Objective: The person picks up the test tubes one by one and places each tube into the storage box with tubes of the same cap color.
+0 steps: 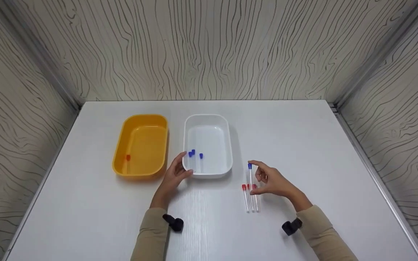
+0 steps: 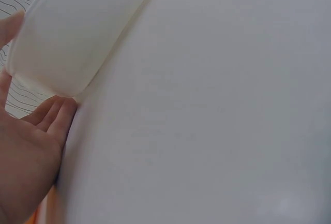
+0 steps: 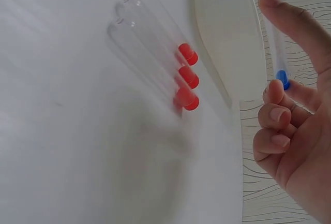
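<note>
My right hand (image 1: 276,183) pinches a clear test tube with a blue cap (image 1: 250,175) lengthwise, index finger at the cap and thumb at the other end. The right wrist view shows the same tube (image 3: 277,48), with the other fingers curled. Just below it, three red-capped test tubes (image 3: 155,43) lie side by side on the table. With thumb and fingers, my left hand (image 1: 172,179) holds the near left corner of a white tray (image 1: 229,148). Three blue-capped tubes (image 1: 201,156) lie inside that tray. In the left wrist view, fingers (image 2: 63,115) touch the tray's lower edge.
To the left of the white tray stands a yellow tray (image 1: 166,145) with one red-capped tube (image 1: 128,158) in it. Both stand on a white table (image 1: 296,134). Wood-patterned panels (image 1: 209,50) rise behind the table and at both sides.
</note>
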`<action>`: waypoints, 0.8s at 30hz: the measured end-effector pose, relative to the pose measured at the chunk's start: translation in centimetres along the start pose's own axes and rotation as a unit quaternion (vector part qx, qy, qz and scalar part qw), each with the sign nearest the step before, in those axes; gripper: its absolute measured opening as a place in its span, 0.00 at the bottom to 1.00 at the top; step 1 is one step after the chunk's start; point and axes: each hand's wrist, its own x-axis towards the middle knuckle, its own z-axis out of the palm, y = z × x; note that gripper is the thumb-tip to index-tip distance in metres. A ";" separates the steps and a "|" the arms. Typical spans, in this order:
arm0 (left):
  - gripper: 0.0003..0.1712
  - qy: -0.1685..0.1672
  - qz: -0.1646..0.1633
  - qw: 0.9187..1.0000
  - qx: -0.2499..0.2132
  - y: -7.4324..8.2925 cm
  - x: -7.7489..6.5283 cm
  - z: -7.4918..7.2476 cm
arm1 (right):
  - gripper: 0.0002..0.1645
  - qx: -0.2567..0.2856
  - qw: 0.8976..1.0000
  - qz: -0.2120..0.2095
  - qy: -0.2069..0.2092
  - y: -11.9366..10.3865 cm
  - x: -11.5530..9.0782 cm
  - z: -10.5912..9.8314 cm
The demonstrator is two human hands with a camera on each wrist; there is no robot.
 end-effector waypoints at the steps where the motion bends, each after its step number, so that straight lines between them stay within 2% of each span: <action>1: 0.42 0.002 -0.002 1.000 0.002 0.0 0.0 0.0 | 0.54 0.002 1.000 -0.004 0.002 -0.2 0.2 0.0; 7: 0.43 0.000 -0.002 1.000 0.003 0.0 0.1 0.0 | 0.54 0.005 1.000 -0.024 0.006 -1.3 1.5 0.2; 14: 0.43 0.008 -0.020 1.000 0.002 0.0 0.0 0.0 | 0.54 0.003 1.000 -0.030 -0.001 -2.7 3.0 0.7; 24: 0.42 0.006 -0.012 1.000 -0.003 -0.2 0.0 0.0 | 0.54 0.025 0.999 -0.041 -0.019 -4.2 5.5 1.5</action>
